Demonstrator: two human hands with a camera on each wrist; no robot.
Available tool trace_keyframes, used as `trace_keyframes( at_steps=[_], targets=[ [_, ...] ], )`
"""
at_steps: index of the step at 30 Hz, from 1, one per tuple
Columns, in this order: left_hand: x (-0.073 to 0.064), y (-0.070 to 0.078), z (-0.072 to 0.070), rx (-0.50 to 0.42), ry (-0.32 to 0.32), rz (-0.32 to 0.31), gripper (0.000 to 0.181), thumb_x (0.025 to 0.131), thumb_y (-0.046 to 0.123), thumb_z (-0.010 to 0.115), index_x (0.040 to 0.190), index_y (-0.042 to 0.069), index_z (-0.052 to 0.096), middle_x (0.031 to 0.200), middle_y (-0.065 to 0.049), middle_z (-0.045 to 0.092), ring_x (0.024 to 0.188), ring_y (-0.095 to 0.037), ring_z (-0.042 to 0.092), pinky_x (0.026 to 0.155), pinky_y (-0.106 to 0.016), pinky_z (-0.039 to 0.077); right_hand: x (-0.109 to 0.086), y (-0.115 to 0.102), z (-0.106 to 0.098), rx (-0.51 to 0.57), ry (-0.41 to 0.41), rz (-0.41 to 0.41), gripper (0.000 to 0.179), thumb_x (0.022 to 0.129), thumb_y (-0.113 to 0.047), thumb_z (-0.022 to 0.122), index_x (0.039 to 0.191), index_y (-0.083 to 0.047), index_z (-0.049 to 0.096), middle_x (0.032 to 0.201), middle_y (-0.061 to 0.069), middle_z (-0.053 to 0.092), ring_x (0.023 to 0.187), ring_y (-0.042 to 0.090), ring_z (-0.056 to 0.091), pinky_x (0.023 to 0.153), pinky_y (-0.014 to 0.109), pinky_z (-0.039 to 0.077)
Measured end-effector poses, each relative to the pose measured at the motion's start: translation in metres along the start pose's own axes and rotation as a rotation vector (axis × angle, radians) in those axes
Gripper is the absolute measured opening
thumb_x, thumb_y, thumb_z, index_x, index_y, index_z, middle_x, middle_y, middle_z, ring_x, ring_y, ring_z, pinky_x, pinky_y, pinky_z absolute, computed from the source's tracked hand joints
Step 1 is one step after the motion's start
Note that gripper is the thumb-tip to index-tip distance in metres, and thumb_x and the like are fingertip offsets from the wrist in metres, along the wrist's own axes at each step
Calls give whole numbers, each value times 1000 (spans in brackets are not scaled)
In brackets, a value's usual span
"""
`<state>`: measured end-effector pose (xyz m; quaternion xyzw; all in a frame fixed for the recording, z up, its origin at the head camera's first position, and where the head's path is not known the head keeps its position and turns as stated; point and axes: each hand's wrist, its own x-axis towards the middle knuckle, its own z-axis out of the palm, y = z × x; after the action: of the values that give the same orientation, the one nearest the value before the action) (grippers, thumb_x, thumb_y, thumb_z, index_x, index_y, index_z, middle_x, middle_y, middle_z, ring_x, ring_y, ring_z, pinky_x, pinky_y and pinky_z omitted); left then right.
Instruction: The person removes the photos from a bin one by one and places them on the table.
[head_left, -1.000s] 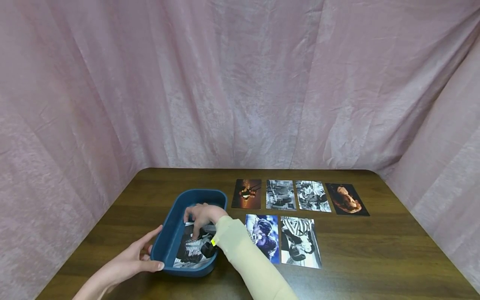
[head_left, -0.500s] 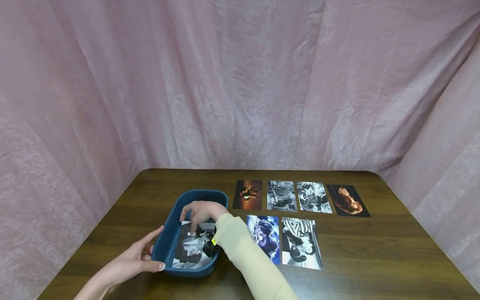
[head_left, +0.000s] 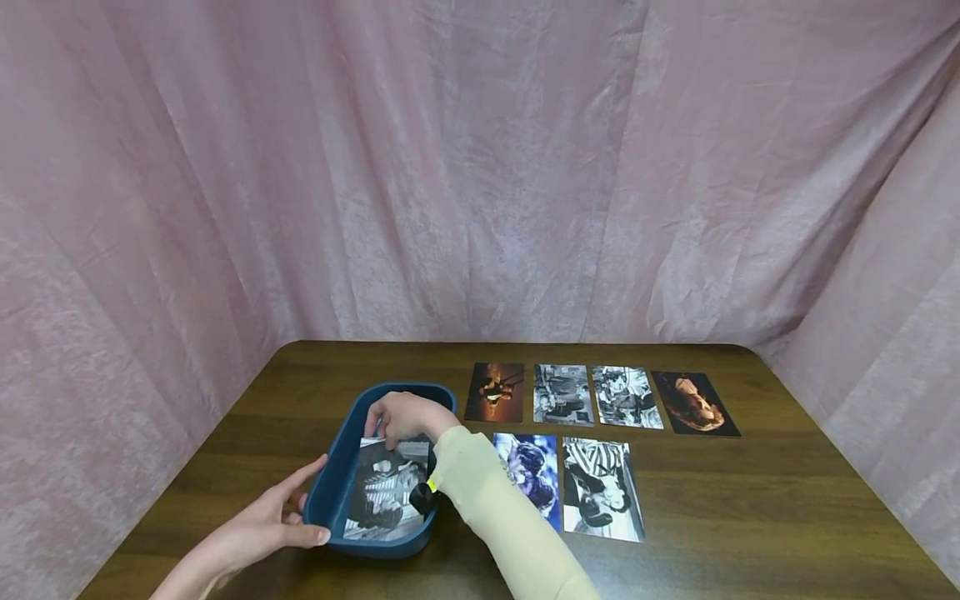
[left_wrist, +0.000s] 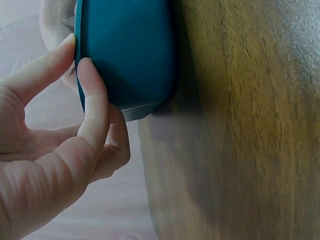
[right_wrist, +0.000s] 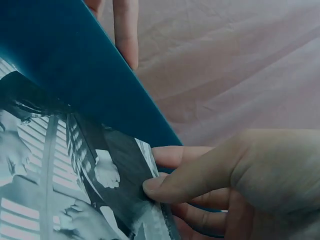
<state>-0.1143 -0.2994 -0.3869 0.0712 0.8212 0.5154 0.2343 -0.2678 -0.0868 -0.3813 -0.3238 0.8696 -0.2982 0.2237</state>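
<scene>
A blue plastic bin (head_left: 335,479) stands on the table at the left in the head view. My left hand (head_left: 258,521) grips its near left corner, thumb on the near side and fingers along the left side; the left wrist view shows this hand (left_wrist: 65,140) against the bin's outer wall (left_wrist: 132,55). Inside the bin, my right hand (head_left: 405,414) holds the far edge of a black-and-white photo (head_left: 386,496). In the right wrist view the thumb presses on top of that photo (right_wrist: 100,185) and other fingers reach behind its edge. A black wrist camera hides its right side.
Right of the bin lie two rows of photos. The back row has a ship picture (head_left: 495,392), two black-and-white photos (head_left: 563,394) and a dark portrait (head_left: 695,403). The front row has a bluish photo (head_left: 528,471) and a black-and-white one (head_left: 602,487). Pink curtains (head_left: 480,167) surround the table.
My right hand has drawn slightly up and toward the far end of the bin, its fingers now closed on the photo's far edge. More of the photo shows. The left hand stays on the corner.
</scene>
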Motion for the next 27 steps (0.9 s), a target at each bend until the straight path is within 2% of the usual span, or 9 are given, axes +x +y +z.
trace_keyframes(
  at_steps=[8,11,14,17,20,23,27],
  targets=[
    [0,-1,0,-5,-6,-3,97,90,14,69,157,-2,0,100,-12,49,70,-12,51,72,-30,45,-8,2,-8,1,-11,-63,29,88,2,67,107,-19,75,95,-1,69,81,11,60,69,23,49],
    [0,-1,0,-1,-1,-6,97,90,14,69,157,-2,0,101,-13,50,72,-13,53,73,-30,46,-11,5,-13,10,-44,-87,33,90,1,65,114,-20,74,87,-2,68,74,10,59,67,22,47],
    [0,-1,0,6,4,-9,97,90,15,70,157,-2,1,101,-13,50,71,-13,52,73,-30,46,-14,9,-18,23,-96,-118,41,90,2,64,122,-22,71,69,-3,56,63,11,50,61,21,41],
    [0,0,0,9,8,-14,98,90,15,70,157,-2,1,100,-13,49,70,-12,50,72,-30,45,-19,12,-23,26,-131,-153,46,90,2,63,128,-25,68,65,-3,45,61,11,43,58,22,36],
    [0,1,0,14,15,-24,98,90,15,71,157,-1,1,100,-13,48,69,-12,50,72,-30,45,-24,15,-27,24,-123,-175,44,91,0,64,127,-24,68,71,-5,52,65,8,48,60,21,38],
    [0,1,0,23,29,-41,98,89,15,72,157,-1,3,100,-13,48,71,-14,51,73,-32,44,-30,18,-30,22,-82,-190,35,91,-4,66,121,-22,70,80,-3,63,71,8,54,64,20,43],
    [0,1,1,25,35,-46,99,88,14,72,157,-1,3,100,-13,48,72,-15,51,73,-31,45,-38,22,-33,-12,-48,-218,31,91,-7,67,119,-22,71,81,-3,67,70,8,57,66,20,45]
  ],
)
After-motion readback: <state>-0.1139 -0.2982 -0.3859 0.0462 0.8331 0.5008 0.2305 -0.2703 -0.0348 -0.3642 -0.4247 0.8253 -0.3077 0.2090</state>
